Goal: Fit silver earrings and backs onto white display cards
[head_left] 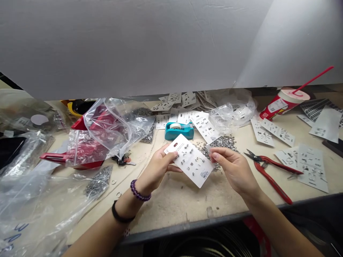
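My left hand [162, 160] pinches the left edge of a white earring card [191, 162], thumb on top. The card is tilted above the table, with rows of small metal studs and a printed code at its lower corner. Beside the card's right edge, my right hand [233, 166] pinches a small translucent strip that looks like clear tape [208, 147]. A teal tape dispenser [179, 132] with a white roll stands just behind the card. A heap of small metal pieces [226, 142] lies behind and partly under my right fingers.
Red-handled pliers [273, 171] lie open at right, near more filled cards [312, 166]. A red cup with a straw [284, 101] leans behind them. Clear plastic bags [128, 121] and a red scoop [80, 155] crowd the left. More cards [184, 100] are piled behind the dispenser.
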`<state>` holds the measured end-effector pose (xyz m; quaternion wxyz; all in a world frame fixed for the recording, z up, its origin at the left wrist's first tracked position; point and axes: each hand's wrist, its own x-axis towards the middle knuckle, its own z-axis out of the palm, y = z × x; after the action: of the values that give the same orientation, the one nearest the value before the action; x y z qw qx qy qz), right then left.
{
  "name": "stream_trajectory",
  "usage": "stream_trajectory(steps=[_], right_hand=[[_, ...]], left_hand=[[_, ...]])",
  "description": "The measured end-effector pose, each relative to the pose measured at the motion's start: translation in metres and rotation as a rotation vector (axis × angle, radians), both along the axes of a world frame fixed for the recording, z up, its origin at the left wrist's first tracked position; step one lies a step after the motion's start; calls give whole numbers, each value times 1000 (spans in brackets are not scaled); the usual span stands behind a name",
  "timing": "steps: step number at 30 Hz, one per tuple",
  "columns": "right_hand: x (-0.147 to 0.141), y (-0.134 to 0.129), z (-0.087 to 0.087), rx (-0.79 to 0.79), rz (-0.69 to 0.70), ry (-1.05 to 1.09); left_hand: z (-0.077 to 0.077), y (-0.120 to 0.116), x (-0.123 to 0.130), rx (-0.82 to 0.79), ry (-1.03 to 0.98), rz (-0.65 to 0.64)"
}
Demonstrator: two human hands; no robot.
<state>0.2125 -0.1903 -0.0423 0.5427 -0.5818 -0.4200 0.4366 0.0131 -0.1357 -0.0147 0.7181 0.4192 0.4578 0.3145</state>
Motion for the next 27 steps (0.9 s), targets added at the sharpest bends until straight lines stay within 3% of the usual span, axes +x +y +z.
stream_trajectory(steps=[7, 13, 18, 27], right_hand=[[-6, -1, 10, -6, 67, 3], [-26, -2, 20, 140, 104, -452], [-39, 4, 12, 242, 111, -636], [-41, 6, 2, 239, 113, -656]], left_hand=[[-2, -1, 1, -27, -35, 4], [-3, -2, 1, -86, -87, -17], [-3, -3, 2, -96, -84, -33], [-6, -3, 2, -93, -86, -67]])
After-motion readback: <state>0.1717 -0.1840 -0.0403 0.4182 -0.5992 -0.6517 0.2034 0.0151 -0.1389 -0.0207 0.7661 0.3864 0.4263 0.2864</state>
